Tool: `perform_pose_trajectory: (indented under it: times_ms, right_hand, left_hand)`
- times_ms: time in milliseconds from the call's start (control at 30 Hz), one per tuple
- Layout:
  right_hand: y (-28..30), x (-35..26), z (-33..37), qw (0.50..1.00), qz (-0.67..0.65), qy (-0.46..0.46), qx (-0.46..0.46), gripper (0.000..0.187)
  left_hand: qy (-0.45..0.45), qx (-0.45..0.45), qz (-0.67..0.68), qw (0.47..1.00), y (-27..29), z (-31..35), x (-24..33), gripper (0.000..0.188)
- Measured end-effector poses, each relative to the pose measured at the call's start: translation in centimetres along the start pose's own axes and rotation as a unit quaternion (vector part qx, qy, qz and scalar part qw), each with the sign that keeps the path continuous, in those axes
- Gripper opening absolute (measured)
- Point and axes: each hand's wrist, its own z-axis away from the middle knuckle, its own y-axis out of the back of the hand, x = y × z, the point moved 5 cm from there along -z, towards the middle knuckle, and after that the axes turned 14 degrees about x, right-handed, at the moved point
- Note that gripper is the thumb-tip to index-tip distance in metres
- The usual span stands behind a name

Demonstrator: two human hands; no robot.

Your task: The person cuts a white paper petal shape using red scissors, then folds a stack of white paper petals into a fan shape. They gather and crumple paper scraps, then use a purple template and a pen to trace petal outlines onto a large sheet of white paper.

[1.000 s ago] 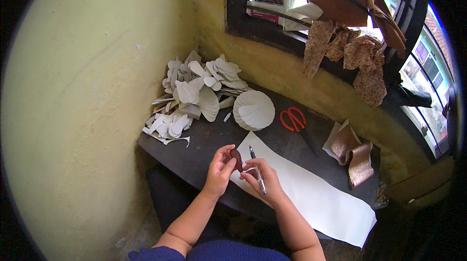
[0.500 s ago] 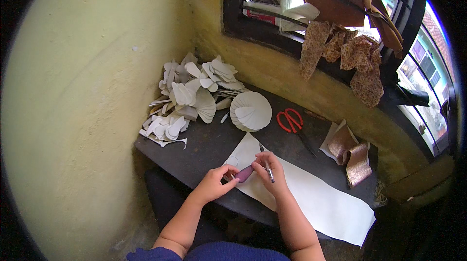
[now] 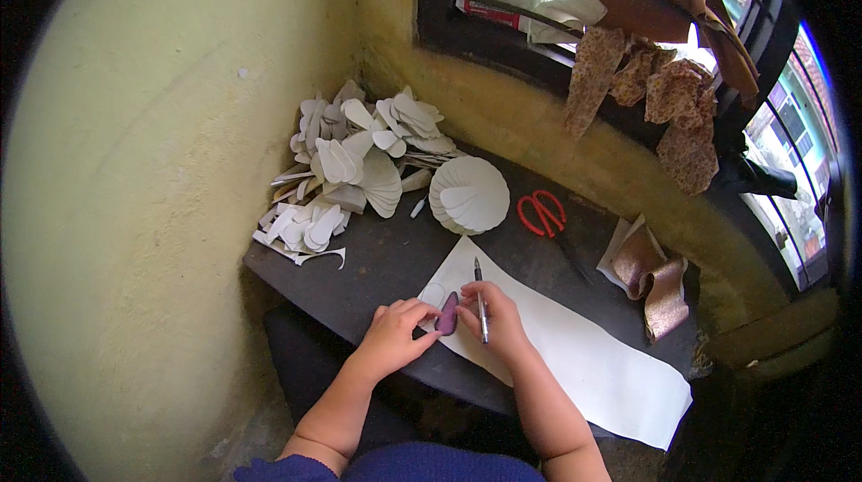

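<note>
A long white sheet (image 3: 575, 347) lies slantwise across the dark table. At its left end is a small purple sole-shaped piece (image 3: 447, 315), narrow end away from me. My left hand (image 3: 395, 334) grips this piece between thumb and fingers at its left edge and near end. A pen (image 3: 481, 300) is held in my right hand (image 3: 498, 320), tip pointing away from me. The fingertips of that hand are by the piece's right edge; whether they touch it is hard to tell. A curved outline (image 3: 432, 293) shows on the sheet just left of the piece.
Red-handled scissors (image 3: 543, 213) and a round fan of white cut-outs (image 3: 469, 196) lie beyond the sheet. Loose white pieces (image 3: 337, 163) pile up at the back left, by the wall. A shiny pinkish strip (image 3: 666, 300) curls on the right, below a barred window (image 3: 431, 15).
The purple piece has turned from slanted to nearly upright and sits against the sheet beside the outline. My right hand has swung the pen tip slightly left, and the view has shifted a little.
</note>
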Motion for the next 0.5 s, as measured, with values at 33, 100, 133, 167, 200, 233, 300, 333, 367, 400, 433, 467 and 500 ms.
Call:
perform_pose_trajectory:
  times_ms: [33,100,133,167,200,233,300,333,367,400,433,467,500]
  right_hand:
    - [0.2,-0.8,0.0,0.999,0.026,0.025,-0.005,0.035]
    - [0.3,-1.7,0.1,0.997,0.053,0.037,-0.035,0.036]
    - [0.4,-1.9,0.2,0.996,0.053,0.024,-0.061,0.037]
    - [0.4,-2.1,0.3,0.995,0.053,0.01,-0.087,0.038]
    - [0.6,-2.5,0.5,0.994,0.052,0.016,-0.098,0.038]
    - [0.8,-3.0,0.5,0.992,0.051,0.022,-0.109,0.039]
    - [0.8,-3.0,0.4,0.99,0.054,0.035,-0.126,0.041]
    - [0.7,-2.7,0.4,0.989,0.058,0.042,-0.131,0.042]
    - [0.7,-2.5,0.4,0.987,0.063,0.049,-0.136,0.044]
    - [0.6,-2.6,0.5,0.985,0.075,0.048,-0.144,0.045]
    - [0.6,-2.8,0.5,0.984,0.083,0.052,-0.146,0.044]
    - [0.6,-3.0,0.6,0.983,0.091,0.056,-0.148,0.044]
    - [0.7,-3.4,0.5,0.982,0.099,0.062,-0.15,0.044]
  left_hand:
    - [0.002,-0.001,-0.022,1.0,0.1,0.0,0.0,0.027]
    - [-0.031,0.032,-0.044,0.998,0.5,0.0,-0.2,0.028]
    - [-0.046,0.048,-0.055,0.996,0.6,0.1,-0.4,0.029]
    - [-0.049,0.053,-0.049,0.996,0.7,0.0,-0.6,0.029]
    - [-0.052,0.055,-0.043,0.996,0.7,-0.1,-0.8,0.029]
    - [-0.055,0.057,-0.036,0.996,0.8,-0.3,-1.0,0.029]
    - [-0.053,0.049,-0.029,0.997,0.4,-0.7,-1.5,0.025]
    - [-0.06,0.047,-0.034,0.997,0.3,-0.8,-1.6,0.024]
    - [-0.067,0.045,-0.038,0.996,0.2,-0.9,-1.6,0.022]
    - [-0.069,0.044,-0.039,0.996,0.1,-1.0,-1.8,0.021]
    - [-0.071,0.043,-0.04,0.996,0.0,-1.1,-1.9,0.02]
    - [-0.074,0.042,-0.04,0.996,0.0,-1.1,-2.0,0.02]
    - [-0.074,0.042,-0.037,0.996,0.0,-1.1,-2.0,0.02]
